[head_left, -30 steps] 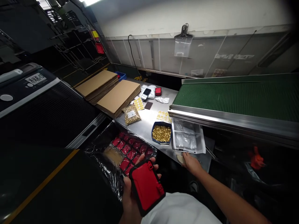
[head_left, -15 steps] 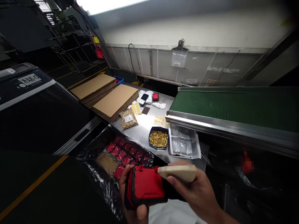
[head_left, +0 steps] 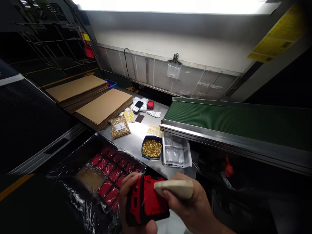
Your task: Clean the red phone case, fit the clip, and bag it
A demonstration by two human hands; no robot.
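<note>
A boxy red and black plastic device (head_left: pixel 153 203) rests in my left hand (head_left: pixel 123 206), fingers around its left side and thumb at the lower edge. It is tilted, with slots showing on its left side. My right hand (head_left: pixel 196 209) grips a flat cream-coloured block (head_left: pixel 179 189) with a rounded end, whose exact kind I cannot tell. The block's left end is over the device's red face and appears to touch it. Below and to the left, a plastic-lined box holds several similar red pieces (head_left: pixel 112 172).
On the metal table (head_left: pixel 136 139) stand a blue tray of small brass pieces (head_left: pixel 144 156), a grey bin of clear bags (head_left: pixel 188 159), a bag of brass pieces (head_left: pixel 120 126) and a phone (head_left: pixel 138 105). Cardboard stacks (head_left: pixel 107 104) lie left; a green conveyor (head_left: pixel 207 115) runs right.
The cream block has come down and left over the device's red face. The device has turned so its left side shows more. The camera view has shifted right.
</note>
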